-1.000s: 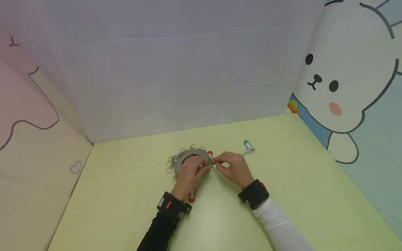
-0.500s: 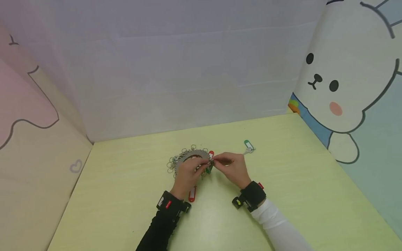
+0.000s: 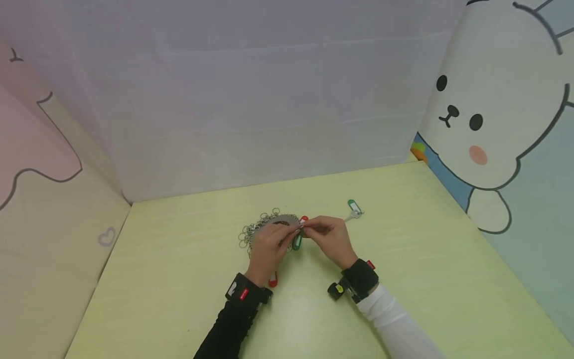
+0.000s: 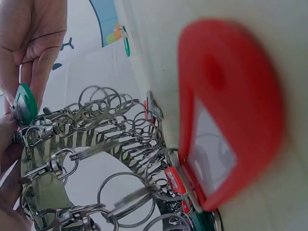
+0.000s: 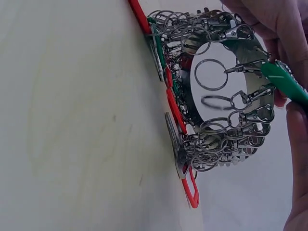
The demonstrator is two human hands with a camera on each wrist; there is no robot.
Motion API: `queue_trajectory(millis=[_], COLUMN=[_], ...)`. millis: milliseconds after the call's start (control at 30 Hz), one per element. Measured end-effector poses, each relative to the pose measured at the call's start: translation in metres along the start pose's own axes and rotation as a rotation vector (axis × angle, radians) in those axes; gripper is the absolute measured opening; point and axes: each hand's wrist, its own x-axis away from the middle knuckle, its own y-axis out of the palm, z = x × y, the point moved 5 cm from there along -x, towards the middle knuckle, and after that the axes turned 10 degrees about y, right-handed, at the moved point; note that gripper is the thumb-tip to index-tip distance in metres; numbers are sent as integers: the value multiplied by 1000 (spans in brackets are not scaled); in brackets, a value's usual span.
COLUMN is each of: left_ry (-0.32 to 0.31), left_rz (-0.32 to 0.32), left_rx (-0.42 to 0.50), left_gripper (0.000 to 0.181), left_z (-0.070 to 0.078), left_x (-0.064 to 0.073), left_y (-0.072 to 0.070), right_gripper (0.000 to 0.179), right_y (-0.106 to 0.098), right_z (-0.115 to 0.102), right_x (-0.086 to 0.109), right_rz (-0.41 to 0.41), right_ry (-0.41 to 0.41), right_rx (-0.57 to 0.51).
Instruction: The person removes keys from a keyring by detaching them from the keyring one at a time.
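Observation:
A grey metal ring (image 3: 278, 219), fringed with snap hooks and wire key rings, is tipped up off the table around my left hand (image 3: 268, 249). Fingers of that hand pinch its right edge near a hook. My right hand (image 3: 332, 237) meets the left there, thumb and fingertips pinching the fittings of a green key tag (image 3: 297, 240). The same green tag (image 5: 284, 79) shows beside the ring's edge in the right wrist view. Several red and green tags hang low on the ring, among them a red tag (image 4: 231, 106) large in the left wrist view. The fingertips hide the exact joint.
A key (image 3: 353, 215) with a green tag (image 3: 354, 205) lies on the pale yellow table (image 3: 179, 279) to the right of the ring. Behind the table rises a white cloth (image 3: 278, 99), with a cartoon-printed sheet (image 3: 515, 124) at the right.
The green tag between the hands has come into view and hangs below the fingertips. My right hand and wrist have turned slightly; the left hand stays nearly in place at the ring.

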Motion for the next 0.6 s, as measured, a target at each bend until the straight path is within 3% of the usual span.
queue_trajectory(millis=[100, 200, 433, 533, 600], left_ry=[13, 20, 34, 20, 7], left_rz=[15, 26, 34, 23, 17], left_rx=[-13, -19, -26, -10, 5], left_gripper=[14, 13, 15, 12, 12], left_z=[1, 1, 3, 3, 2], left_x=[0, 0, -1, -1, 0], left_y=[-1, -1, -2, -1, -1], right_gripper=[14, 14, 24, 23, 21], right_y=[0, -1, -2, -1, -1], right_z=[3, 2, -15, -18, -17], right_x=[-1, 0, 5, 7, 7], right_rz=[-25, -19, 80, 115, 135], right_ry=[1, -63, -434, -460, -415], right_rx=[-2, 89, 415, 450, 432])
